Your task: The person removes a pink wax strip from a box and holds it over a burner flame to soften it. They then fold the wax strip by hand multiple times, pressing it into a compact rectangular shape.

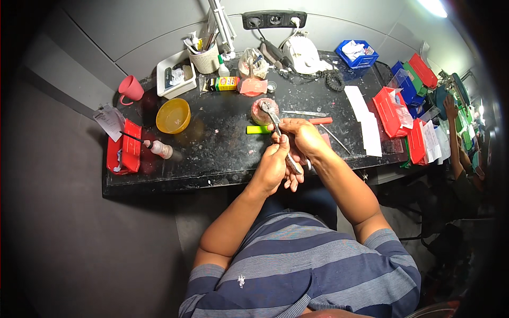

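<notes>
Both my hands meet over the front edge of the black bench. A pair of metal pliers point(292, 163) slants between them, its rounded head pointing away from me. My left hand point(269, 170) is closed on the pliers, thumb pressed along them. My right hand point(303, 139) curls in from the other side, fingertips pinched near the pliers' neck; any small piece between them is hidden. Just beyond the pliers' head sits a round pink-and-white mass point(258, 115). A lime-green block point(256, 130) lies left of the fingers. A metal spatula point(307, 113) and a red-handled tool point(321, 121) lie to the right.
On the left stand a yellow bowl point(173, 116), a pink mug point(131, 88), a small bottle point(161, 150) and a red bin point(124, 153). A white device point(301, 54) stands at the back. White papers point(366, 127) and red bins point(391, 114) line the right. Another person's hand point(450, 107) shows far right.
</notes>
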Tool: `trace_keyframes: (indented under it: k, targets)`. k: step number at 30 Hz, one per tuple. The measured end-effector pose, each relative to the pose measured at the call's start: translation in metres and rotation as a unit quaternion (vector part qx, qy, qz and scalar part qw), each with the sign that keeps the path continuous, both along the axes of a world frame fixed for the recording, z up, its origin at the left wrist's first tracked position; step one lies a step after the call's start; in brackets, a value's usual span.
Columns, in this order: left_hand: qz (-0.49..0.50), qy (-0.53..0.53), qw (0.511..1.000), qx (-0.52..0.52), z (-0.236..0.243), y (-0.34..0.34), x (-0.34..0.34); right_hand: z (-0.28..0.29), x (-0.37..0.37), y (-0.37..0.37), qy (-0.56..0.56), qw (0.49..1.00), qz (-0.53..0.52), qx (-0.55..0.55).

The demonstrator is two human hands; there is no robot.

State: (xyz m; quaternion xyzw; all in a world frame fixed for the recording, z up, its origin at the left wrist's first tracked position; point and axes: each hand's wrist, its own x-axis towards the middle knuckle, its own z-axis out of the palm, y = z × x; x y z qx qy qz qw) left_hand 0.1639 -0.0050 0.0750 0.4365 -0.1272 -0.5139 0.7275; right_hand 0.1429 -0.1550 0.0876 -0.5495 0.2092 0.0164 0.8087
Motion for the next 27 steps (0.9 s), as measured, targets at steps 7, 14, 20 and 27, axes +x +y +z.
trace_keyframes:
  k: [7, 14, 20, 27]
  targets:
    - [-0.006, -0.004, 1.000, -0.004, -0.0030, -0.0008, 0.0009, 0.0021, -0.0004, -0.0007, 0.008, 0.999, 0.024, -0.037]
    - [-0.014, -0.004, 1.000, -0.016, -0.0041, -0.0013, 0.0012, 0.0024, 0.0001, -0.0027, 0.005, 0.997, 0.039, -0.060]
    - [-0.022, -0.005, 1.000, -0.019, -0.0039, -0.0007, 0.0022, 0.0056, -0.0010, 0.0004, 0.004, 0.997, 0.030, -0.068]
    - [-0.017, -0.005, 0.999, -0.028, -0.0041, -0.0026, 0.0023, 0.0065, 0.0005, -0.0041, -0.011, 0.998, 0.033, -0.053]
